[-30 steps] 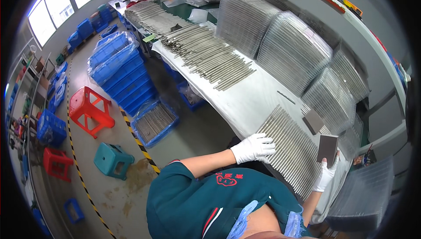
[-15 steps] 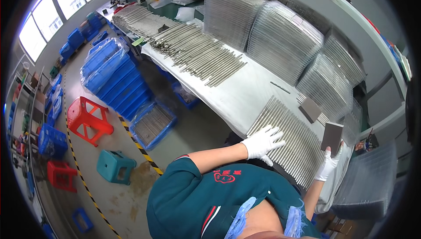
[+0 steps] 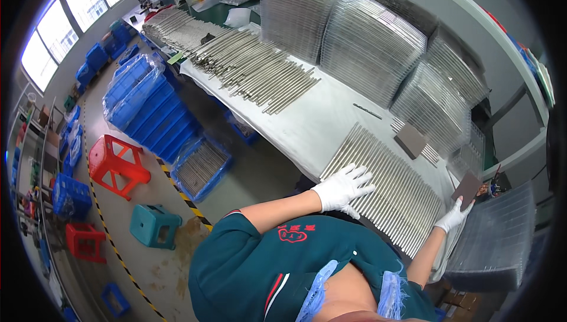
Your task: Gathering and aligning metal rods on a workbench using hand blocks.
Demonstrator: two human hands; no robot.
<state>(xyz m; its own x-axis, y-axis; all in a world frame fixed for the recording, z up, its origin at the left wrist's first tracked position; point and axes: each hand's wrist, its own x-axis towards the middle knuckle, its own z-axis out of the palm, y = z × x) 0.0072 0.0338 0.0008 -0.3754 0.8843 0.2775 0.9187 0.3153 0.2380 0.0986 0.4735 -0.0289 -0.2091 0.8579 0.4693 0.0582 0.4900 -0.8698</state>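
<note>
A row of slim metal rods (image 3: 393, 189) lies side by side on the white-covered table in front of me. My left hand (image 3: 344, 188), in a white glove, rests flat on the rods' near left end with fingers spread. At the right end of the row, my gloved right hand (image 3: 453, 216) grips a flat, grey-brown rectangular block (image 3: 468, 186), held tilted near the table's right side. A second similar block (image 3: 411, 140) lies beyond the row, across several more rods (image 3: 430, 155). One dark thin rod (image 3: 367, 110) lies by itself farther back.
A larger spread of metal rods (image 3: 260, 74) covers the table's far left. Stacks of clear plastic trays (image 3: 372, 44) line the back; more clear trays (image 3: 493, 239) stand at the right. On the left floor are blue crates (image 3: 156, 115), a red stool (image 3: 115, 162) and a teal stool (image 3: 155, 226).
My right hand has carried the block outward to the right, and the block is now tilted. My left hand stays flat on the rods. The whole view has shifted slightly.
</note>
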